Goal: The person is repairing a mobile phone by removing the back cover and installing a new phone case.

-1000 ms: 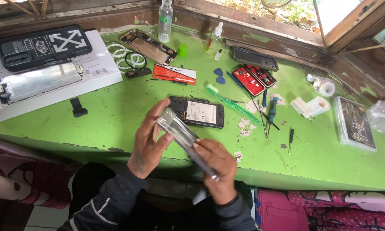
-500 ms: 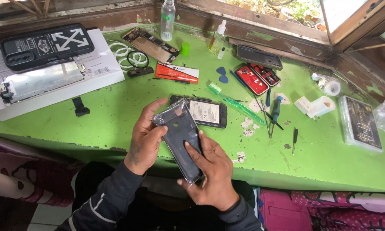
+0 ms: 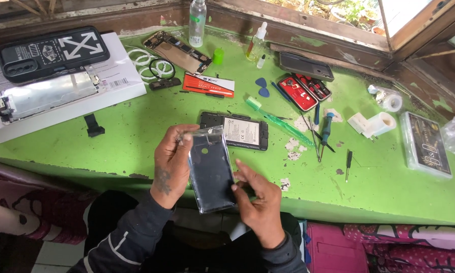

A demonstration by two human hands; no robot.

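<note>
I hold a dark phone screen panel in a clear plastic sleeve (image 3: 211,169) flat between both hands, above the near edge of the green table (image 3: 136,131). My left hand (image 3: 170,164) grips its left side and top corner. On its lower right edge rest the fingers of my right hand (image 3: 255,194). Just beyond the panel an opened phone body with its battery showing (image 3: 236,130) lies on the table.
A white box (image 3: 60,96) with a black phone case (image 3: 50,50) and a metal frame lies at left. A green toothbrush (image 3: 278,121), screwdrivers (image 3: 326,129), a red tool kit (image 3: 303,91), a circuit board (image 3: 179,50), bottles (image 3: 197,23) and tape rolls (image 3: 384,121) lie around.
The sleeved panel turned from edge-on to face-up and came lower, toward the table's near edge. Both hands shifted with it.
</note>
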